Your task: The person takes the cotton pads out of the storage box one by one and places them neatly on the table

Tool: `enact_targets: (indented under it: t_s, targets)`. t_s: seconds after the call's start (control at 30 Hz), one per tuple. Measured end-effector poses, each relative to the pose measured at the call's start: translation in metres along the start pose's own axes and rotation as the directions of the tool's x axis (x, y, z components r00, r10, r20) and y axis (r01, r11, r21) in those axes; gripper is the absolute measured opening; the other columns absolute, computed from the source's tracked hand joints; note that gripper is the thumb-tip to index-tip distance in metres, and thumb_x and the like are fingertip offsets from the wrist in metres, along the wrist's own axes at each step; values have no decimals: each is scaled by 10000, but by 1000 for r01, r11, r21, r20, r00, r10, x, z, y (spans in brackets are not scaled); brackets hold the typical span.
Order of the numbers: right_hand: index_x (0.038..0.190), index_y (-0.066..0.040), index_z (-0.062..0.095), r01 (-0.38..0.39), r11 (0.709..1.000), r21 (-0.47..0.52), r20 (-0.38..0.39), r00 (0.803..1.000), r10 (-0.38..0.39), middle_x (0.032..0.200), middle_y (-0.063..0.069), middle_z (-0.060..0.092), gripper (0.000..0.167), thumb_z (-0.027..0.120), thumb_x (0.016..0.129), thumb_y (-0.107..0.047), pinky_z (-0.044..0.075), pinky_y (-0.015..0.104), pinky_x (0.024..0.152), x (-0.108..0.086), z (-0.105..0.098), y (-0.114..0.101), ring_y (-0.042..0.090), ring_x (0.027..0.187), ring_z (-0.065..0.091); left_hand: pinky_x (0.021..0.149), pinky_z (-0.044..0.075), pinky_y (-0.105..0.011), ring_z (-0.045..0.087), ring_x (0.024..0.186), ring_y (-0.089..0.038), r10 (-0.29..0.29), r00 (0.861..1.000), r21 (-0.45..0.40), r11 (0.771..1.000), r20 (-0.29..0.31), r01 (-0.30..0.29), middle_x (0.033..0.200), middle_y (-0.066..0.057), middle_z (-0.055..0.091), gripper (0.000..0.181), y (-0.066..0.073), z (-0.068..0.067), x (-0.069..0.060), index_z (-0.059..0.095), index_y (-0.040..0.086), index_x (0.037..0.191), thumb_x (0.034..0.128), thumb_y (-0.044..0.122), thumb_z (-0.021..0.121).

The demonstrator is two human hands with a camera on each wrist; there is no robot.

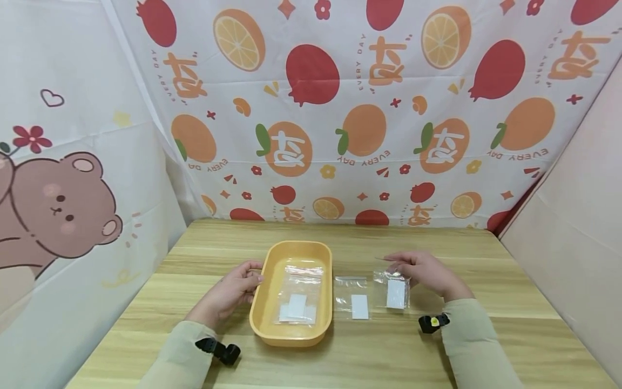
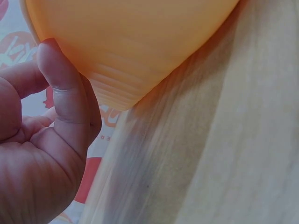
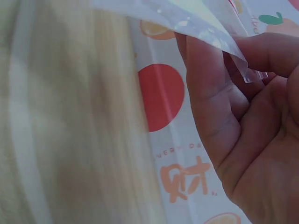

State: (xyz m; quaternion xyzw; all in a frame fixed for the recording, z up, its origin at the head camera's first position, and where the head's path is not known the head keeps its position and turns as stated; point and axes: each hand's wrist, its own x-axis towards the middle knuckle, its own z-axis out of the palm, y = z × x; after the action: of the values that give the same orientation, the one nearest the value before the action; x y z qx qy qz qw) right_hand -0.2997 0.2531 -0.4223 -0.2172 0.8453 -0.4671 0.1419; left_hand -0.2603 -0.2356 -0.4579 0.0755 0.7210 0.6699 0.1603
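Observation:
My left hand (image 1: 227,293) grips the left side of a yellow plastic tray (image 1: 259,308), its thumb at the rim in the left wrist view. Inside the tray lie several clear zip bags (image 1: 303,286) with white cards in them, overlapping. Just right of the tray, another zip bag (image 1: 343,297) with a white card lies flat on the table. My right hand (image 1: 430,274) pinches a clear plastic bag (image 3: 205,30) between thumb and fingers. Right under that hand is a bagged white card (image 1: 396,294), perhaps a small stack; its far end is partly hidden.
All this sits on a wood-grain table (image 1: 379,359). A fruit-print cloth (image 1: 359,81) hangs behind it, with a bear-print cloth (image 1: 73,135) at the left and a plain pale cloth (image 1: 568,205) at the right. Each wrist wears a small black camera (image 1: 228,354).

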Motion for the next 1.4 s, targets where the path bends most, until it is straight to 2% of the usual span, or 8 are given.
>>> enact_targets:
  t_s: [0.13,0.3,0.57,0.8,1.17,1.4]
  targets:
    - [1395,-88,608,-4,1000,-7,35,999,4,1178,73,713,356,534,1049,-122,585,418,678,2,3,6,255,844,613,624,541,-289,634,787,-187,-3,1000,1,1000,-5,3,1074,-232,598,432,2,0,-1,355,-61,1416,1035,78,505]
    - [1380,-81,620,-40,999,20,35,999,40,1151,84,721,353,544,1036,-107,569,407,655,4,7,12,233,761,576,621,546,-294,630,783,-193,-3,1000,5,1000,-1,3,1065,-244,592,444,3,1,-2,357,-72,1415,1027,79,513]
    - [1304,-113,681,-79,997,-23,-1,997,79,1036,34,719,294,607,1024,-163,568,356,717,8,15,22,217,860,661,619,541,-291,630,784,-186,-2,1000,24,1000,-2,2,1053,-213,604,449,4,1,-3,352,-70,1425,1031,79,508]
    - [1301,-84,675,-63,996,-71,26,998,65,948,38,707,294,607,1019,-139,555,347,626,13,21,24,219,751,632,619,542,-293,632,785,-190,-7,1000,21,1000,-5,7,1061,-219,601,455,5,1,-3,353,-68,1429,1030,83,511]
    - [1289,-120,685,-70,984,-161,16,997,74,934,4,698,296,596,1008,-93,533,341,621,17,24,23,200,744,621,620,541,-285,631,781,-179,-7,1000,24,1000,-9,7,1057,-207,610,466,6,1,-5,353,-72,1429,1029,97,523]
    - [1322,-72,652,-69,990,-127,34,997,74,986,30,706,332,605,993,-64,548,360,633,15,23,19,215,788,640,609,555,-287,650,775,-170,10,1000,-15,1000,14,-10,1048,-195,618,480,5,0,-5,323,-101,1431,1036,89,518]
